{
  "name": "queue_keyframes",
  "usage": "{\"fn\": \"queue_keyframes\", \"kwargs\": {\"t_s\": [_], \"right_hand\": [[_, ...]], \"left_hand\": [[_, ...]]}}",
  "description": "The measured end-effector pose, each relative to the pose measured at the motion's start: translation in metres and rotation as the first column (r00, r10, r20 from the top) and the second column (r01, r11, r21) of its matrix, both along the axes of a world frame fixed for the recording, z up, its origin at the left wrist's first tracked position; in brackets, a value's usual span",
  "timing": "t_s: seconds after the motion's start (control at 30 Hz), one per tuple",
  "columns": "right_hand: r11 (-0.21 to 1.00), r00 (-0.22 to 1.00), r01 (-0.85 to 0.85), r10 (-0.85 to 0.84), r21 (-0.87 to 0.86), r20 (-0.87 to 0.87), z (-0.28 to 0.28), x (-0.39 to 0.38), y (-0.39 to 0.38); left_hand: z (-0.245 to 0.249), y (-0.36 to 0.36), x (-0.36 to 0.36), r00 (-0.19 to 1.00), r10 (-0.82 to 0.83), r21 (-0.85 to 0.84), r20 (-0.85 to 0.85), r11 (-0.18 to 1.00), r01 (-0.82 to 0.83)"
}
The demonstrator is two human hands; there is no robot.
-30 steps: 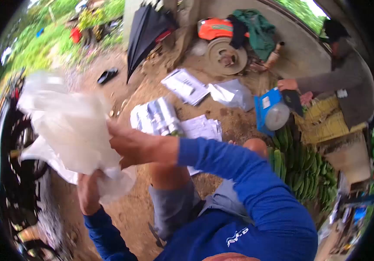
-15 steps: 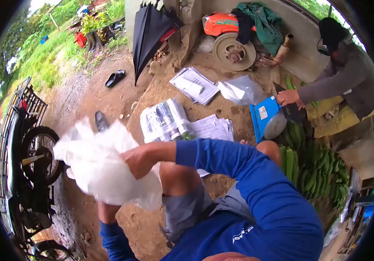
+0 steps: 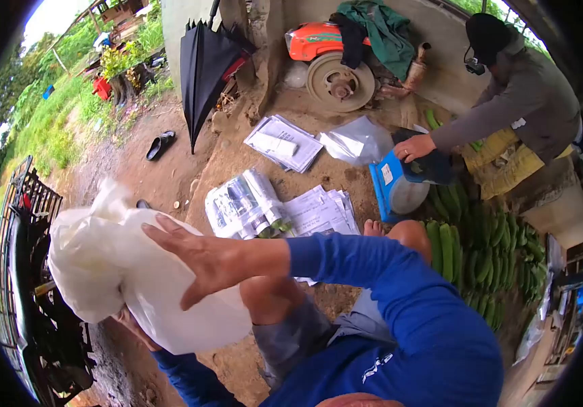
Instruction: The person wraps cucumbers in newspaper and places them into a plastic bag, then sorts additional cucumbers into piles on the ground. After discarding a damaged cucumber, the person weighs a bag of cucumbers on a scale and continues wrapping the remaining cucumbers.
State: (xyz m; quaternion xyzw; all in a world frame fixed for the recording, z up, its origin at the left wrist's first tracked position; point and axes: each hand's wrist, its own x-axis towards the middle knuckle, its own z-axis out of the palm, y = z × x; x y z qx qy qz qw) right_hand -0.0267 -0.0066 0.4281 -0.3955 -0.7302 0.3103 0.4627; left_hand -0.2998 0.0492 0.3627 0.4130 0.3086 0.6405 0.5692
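A large translucent white plastic bag (image 3: 163,298) is spread out in front of me, its far end bunched up. My right hand (image 3: 200,258) lies against the bag's near face with fingers and thumb spread. Low on the left, my left hand (image 3: 134,327) grips the bag's lower edge; its fingers are partly behind the plastic. Just past the bag, a clear-wrapped pack of printed bags (image 3: 247,203) rests on the ground beside a stack of printed sheets (image 3: 322,214).
At right, a co-worker (image 3: 529,102) has a hand on a blue weighing scale (image 3: 383,186). Green, elongated produce (image 3: 488,264) lies below it. More papers (image 3: 285,142), a clear plastic bag (image 3: 356,139), an orange engine (image 3: 325,42), a folded umbrella (image 3: 207,74) and a motorbike (image 3: 41,292) surround me.
The bag has gone from crumpled to more spread out and shifted left and down. My right hand has opened from a closed hold. The co-worker's hand moved across the scale.
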Motion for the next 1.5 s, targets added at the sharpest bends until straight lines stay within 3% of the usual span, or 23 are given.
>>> {"fn": "queue_keyframes", "kwargs": {"t_s": [0.03, 0.1, 0.17, 0.27, 0.3, 0.37, 0.43, 0.5, 0.57, 0.6, 0.67, 0.7, 0.77, 0.8, 0.83, 0.87, 0.9, 0.93, 1.03, 1.13, 1.23, 1.37, 1.5], "right_hand": [[0.998, 0.999, -0.015, 0.012, -0.065, -0.047, 0.004, -0.006, 0.006], [0.978, 0.979, -0.204, 0.203, 0.049, 0.027, -0.020, -0.009, 0.036], [0.914, 0.922, -0.385, 0.387, -0.125, -0.010, -0.026, -0.003, 0.046], [0.919, 0.911, -0.383, 0.359, -0.094, -0.203, -0.084, -0.008, 0.060], [0.983, 0.981, -0.172, 0.177, 0.065, -0.080, -0.095, -0.003, 0.056], [0.943, 0.943, -0.221, 0.141, 0.251, 0.301, -0.167, 0.069, 0.089], [0.998, 0.822, 0.050, -0.065, 0.042, 0.566, -0.103, 0.187, 0.099], [0.926, 0.638, 0.355, -0.338, 0.125, 0.692, -0.017, 0.298, 0.111], [0.743, 0.443, 0.575, -0.635, 0.343, 0.633, 0.071, 0.389, 0.104], [0.643, 0.374, 0.622, -0.745, 0.447, 0.552, 0.111, 0.417, 0.095], [0.539, 0.351, 0.622, -0.840, 0.567, 0.414, 0.149, 0.439, 0.078], [0.556, 0.377, 0.587, -0.831, 0.589, 0.409, 0.147, 0.434, 0.073], [0.699, 0.432, 0.522, -0.711, 0.489, 0.554, 0.094, 0.415, 0.058], [0.741, 0.343, 0.564, -0.612, 0.365, 0.712, 0.049, 0.401, 0.044], [0.825, 0.456, 0.543, -0.446, 0.156, 0.770, 0.011, 0.387, 0.017], [0.855, 0.556, 0.514, -0.274, -0.066, 0.784, -0.027, 0.373, -0.010], [0.861, 0.514, 0.506, -0.257, -0.047, 0.818, -0.102, 0.385, -0.030], [0.793, 0.485, 0.561, -0.083, -0.237, 0.871, -0.095, 0.350, -0.059], [0.666, 0.648, 0.651, -0.239, -0.363, 0.723, -0.123, 0.345, -0.136], [0.476, 0.669, 0.742, -0.472, -0.472, 0.575, -0.145, 0.365, -0.208], [0.427, 0.583, 0.812, -0.568, -0.398, 0.580, -0.155, 0.372, -0.268], [0.243, 0.567, 0.772, -0.682, -0.588, 0.463, -0.149, 0.368, -0.324], [0.231, 0.532, 0.762, -0.755, -0.604, 0.383, -0.173, 0.374, -0.366]], "left_hand": [[-0.005, -0.008, 0.006, 0.999, -0.042, -0.042, -0.004, 0.998, 0.042], [-0.019, -0.016, 0.007, 0.992, -0.123, -0.132, -0.036, 0.984, 0.118], [-0.030, -0.017, -0.001, 0.970, -0.221, -0.236, -0.099, 0.952, 0.193], [-0.012, -0.018, -0.011, 0.831, -0.441, -0.293, -0.339, 0.889, 0.352], [0.009, -0.024, -0.005, 0.750, -0.463, -0.205, -0.473, 0.885, 0.417], [0.071, -0.043, 0.018, 0.702, -0.304, 0.029, -0.644, 0.907, 0.420], [0.079, -0.042, -0.010, 0.706, -0.126, -0.032, -0.696, 0.989, 0.144], [0.044, -0.040, -0.067, 0.717, -0.035, -0.057, -0.696, 0.998, -0.006], [0.013, -0.033, -0.104, 0.681, -0.166, -0.255, -0.713, 0.966, -0.032], [0.013, -0.043, -0.082, 0.702, -0.196, -0.267, -0.685, 0.964, 0.008], [0.008, -0.074, -0.040, 0.707, -0.329, -0.389, -0.626, 0.917, 0.082], [-0.004, -0.078, -0.029, 0.627, -0.455, -0.474, -0.633, 0.867, 0.150], [-0.025, -0.094, 0.009, 0.678, -0.524, -0.539, -0.516, 0.813, 0.219], [-0.034, -0.100, 0.024, 0.659, -0.553, -0.535, -0.510, 0.803, 0.261], [-0.042, -0.106, 0.039, 0.639, -0.578, -0.526, -0.508, 0.795, 0.301], [-0.049, -0.112, 0.052, 0.675, -0.566, -0.472, -0.474, 0.810, 0.348], [-0.051, -0.119, 0.063, 0.708, -0.553, -0.414, -0.438, 0.824, 0.387], [-0.037, -0.124, 0.078, 0.690, -0.519, -0.289, -0.505, 0.855, 0.431], [-0.020, -0.128, 0.088, 0.541, -0.325, -0.096, -0.776, 0.908, 0.409], [-0.032, -0.127, 0.087, 0.574, -0.273, -0.029, -0.772, 0.917, 0.397], [-0.027, -0.129, 0.097, 0.576, -0.222, 0.018, -0.786, 0.924, 0.381], [-0.029, -0.128, 0.105, 0.581, -0.147, 0.095, -0.800, 0.927, 0.364], [-0.014, -0.134, 0.115, 0.526, -0.097, 0.098, -0.845, 0.938, 0.331]]}}
